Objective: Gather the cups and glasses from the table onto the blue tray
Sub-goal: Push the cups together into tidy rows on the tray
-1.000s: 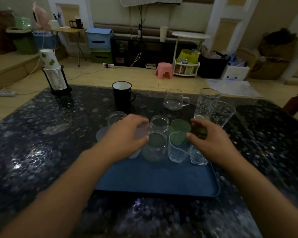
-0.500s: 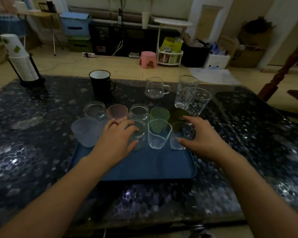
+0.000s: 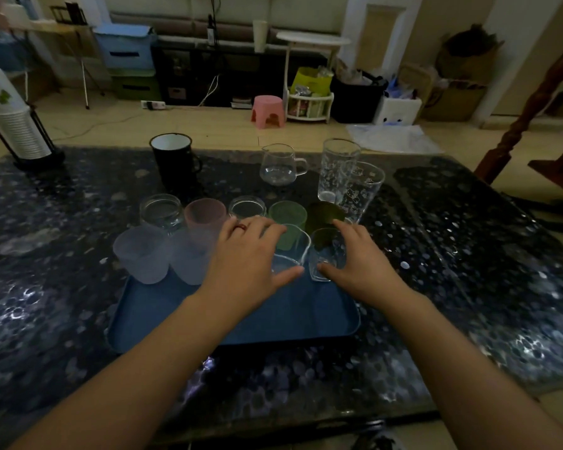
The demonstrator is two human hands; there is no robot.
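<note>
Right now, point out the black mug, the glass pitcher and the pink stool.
black mug [image 3: 176, 167], head view, on its dark side wall.
glass pitcher [image 3: 278, 167], head view, on its clear belly.
pink stool [image 3: 268, 107], head view, on its front.

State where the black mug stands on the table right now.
In the head view the black mug stands on the dark table beyond the blue tray, left of centre, with the small glass jug to its right.
</note>
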